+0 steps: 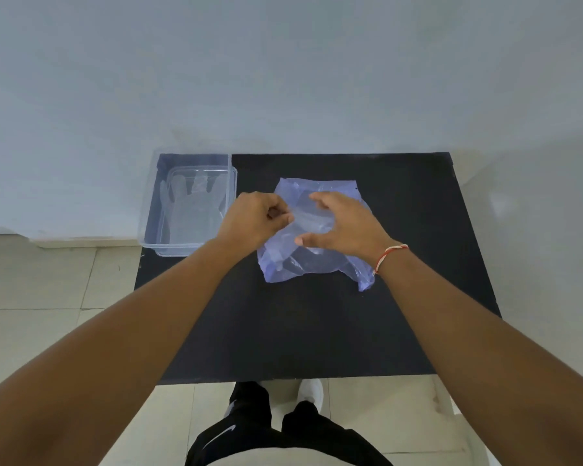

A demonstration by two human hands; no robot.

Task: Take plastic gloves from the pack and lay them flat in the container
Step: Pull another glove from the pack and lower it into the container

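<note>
Looking down from the head camera, both hands work over the pack (317, 230), a crumpled bluish plastic bag lying near the middle of the dark surface (317, 331), a little toward its far edge. The left hand (253, 220) has its grip pressed together, thumb against fingertips at the pack's left side, apparently pinching a thin film there, though whether that is the pack's lip or a glove edge is too faint to tell. The right hand (344, 227) hovers over the pack with its grip spread, fingers curled and thumb low, closed on nothing. The clear container (148, 230) sits at the far left corner of the surface, with at least one plastic glove (192, 210) already lying flat inside, fingers toward the far edge. To do this step well, the right hand should probably steady the pack while the left draws a single glove out slowly, so the thin sheets separate and none bunches or drags neighbours along.
</note>
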